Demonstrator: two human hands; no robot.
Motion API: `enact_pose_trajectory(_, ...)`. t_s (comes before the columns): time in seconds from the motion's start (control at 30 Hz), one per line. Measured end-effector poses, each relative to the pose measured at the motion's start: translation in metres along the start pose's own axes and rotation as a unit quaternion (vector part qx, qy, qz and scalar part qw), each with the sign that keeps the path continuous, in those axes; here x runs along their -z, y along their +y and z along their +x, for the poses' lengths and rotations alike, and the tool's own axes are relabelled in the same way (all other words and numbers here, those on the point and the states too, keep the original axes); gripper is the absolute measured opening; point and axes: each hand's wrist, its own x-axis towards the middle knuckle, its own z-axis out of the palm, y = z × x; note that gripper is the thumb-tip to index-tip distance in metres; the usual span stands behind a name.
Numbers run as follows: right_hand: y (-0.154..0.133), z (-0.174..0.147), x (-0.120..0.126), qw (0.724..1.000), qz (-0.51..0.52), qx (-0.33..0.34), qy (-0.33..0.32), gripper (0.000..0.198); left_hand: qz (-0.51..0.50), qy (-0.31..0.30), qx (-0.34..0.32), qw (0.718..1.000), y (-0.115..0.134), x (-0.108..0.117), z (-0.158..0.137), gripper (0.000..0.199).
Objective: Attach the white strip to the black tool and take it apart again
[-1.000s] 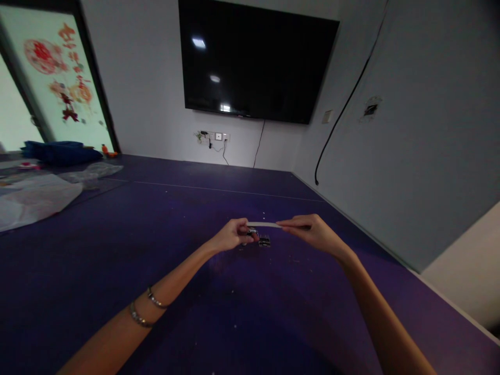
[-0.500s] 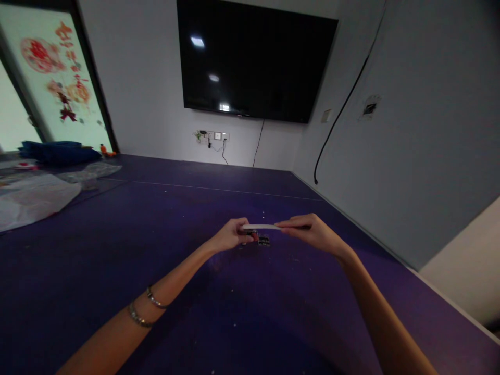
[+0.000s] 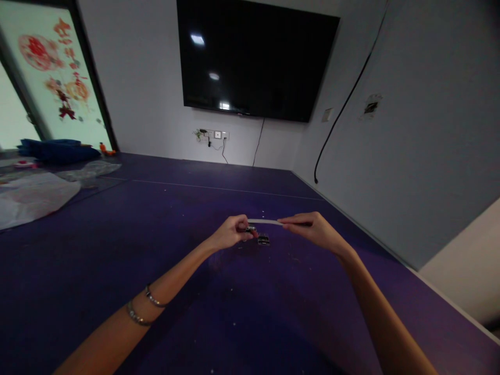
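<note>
A thin, pale, slightly bowed strip (image 3: 262, 222) spans the gap between my two hands. My right hand (image 3: 308, 226) pinches its right end between thumb and fingers. At the strip's left end, my left hand (image 3: 233, 232) has its fingers closed around a small dark, silvery object with a red part (image 3: 253, 231). How the strip meets that object is too small to make out. A small dark rectangular piece with light markings (image 3: 263, 239) lies on the purple surface (image 3: 250, 297) just beneath the strip.
White plastic sheeting (image 3: 35, 200), a dark blue cloth bundle (image 3: 58, 151) and a small orange item (image 3: 105, 149) lie at the far left. A black cable (image 3: 344, 104) hangs down the right wall. A large television (image 3: 253, 57) is mounted ahead, above wall sockets (image 3: 217, 135).
The strip has risen slightly, and its left end now sits more to the right, showing more of the object in my left hand. My right hand has shifted slightly up and right.
</note>
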Motion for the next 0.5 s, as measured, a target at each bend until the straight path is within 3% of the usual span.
enact_pose_trajectory(0.17,0.0015,-0.0001,0.0015,1.000,0.008,0.007,-0.030,0.027,0.011,-0.001,-0.010,1.000,-0.0011,0.0008,-0.0002,0.026)
enact_pose_trajectory(0.33,0.0028,-0.0015,0.0040,1.000,0.004,0.003,-0.004,0.026,0.000,-0.003,-0.012,1.000,-0.0003,0.0006,-0.0005,0.028)
enact_pose_trajectory(0.5,0.0012,-0.0019,0.0045,1.000,-0.001,0.011,-0.026,0.029,0.013,0.003,-0.019,1.000,0.0046,-0.0003,-0.0016,0.027)
